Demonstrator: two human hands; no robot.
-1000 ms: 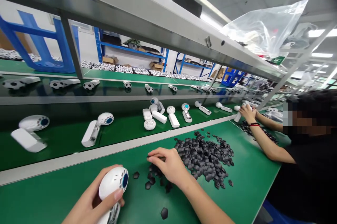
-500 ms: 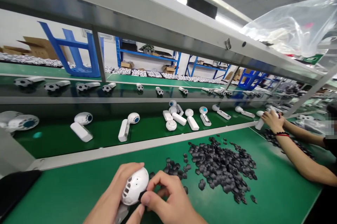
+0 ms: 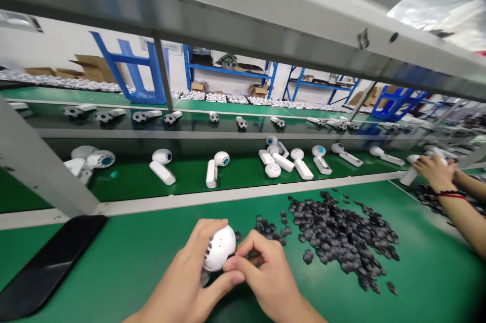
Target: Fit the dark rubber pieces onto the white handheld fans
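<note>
Low in the view, my left hand [image 3: 193,267] is wrapped round a white ball-shaped housing [image 3: 221,248] with slots on its left side. My right hand [image 3: 261,270] pinches a small black piece [image 3: 231,257] against the lower right edge of the housing; the fingers cover most of that piece. Both thumbs nearly meet just below the ball. A large pile of black pieces [image 3: 341,232] lies on the green table [image 3: 144,247] to the right, with a smaller cluster [image 3: 268,228] just beyond my right hand.
Behind a pale rail [image 3: 152,204], white devices [image 3: 162,173] lie along a green belt. A black flat object [image 3: 53,262] rests at the left. Another person's hand [image 3: 436,173] touches a white device at the far right. Metal shelf beams cross above.
The view has shifted, so the scene sits further right. My hands still hold the housing and the black piece, which is now more hidden. My left thumb has moved up toward my right fingertips.
</note>
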